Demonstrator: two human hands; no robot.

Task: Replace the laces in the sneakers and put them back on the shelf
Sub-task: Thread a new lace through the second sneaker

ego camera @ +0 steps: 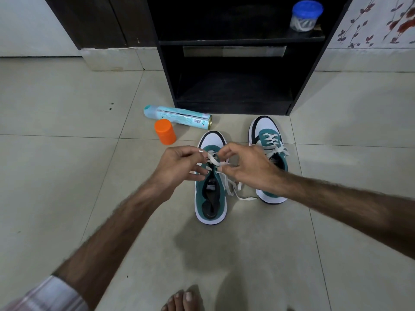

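hands [215, 164] pinching lace [212, 161], near sneaker [211, 198]

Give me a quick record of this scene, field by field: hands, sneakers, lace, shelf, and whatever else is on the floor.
left hand: pinches the white lace over the near sneaker
right hand: pinches the same lace from the other side
near sneaker: on the floor, lace only partly threaded, ends trailing to its right
far sneaker: on the floor, laced
shelf: black, bottom compartment holds no shoes
upper shelf: blue-lidded jar
floor items: spray can lying on its side, orange container upright beside it
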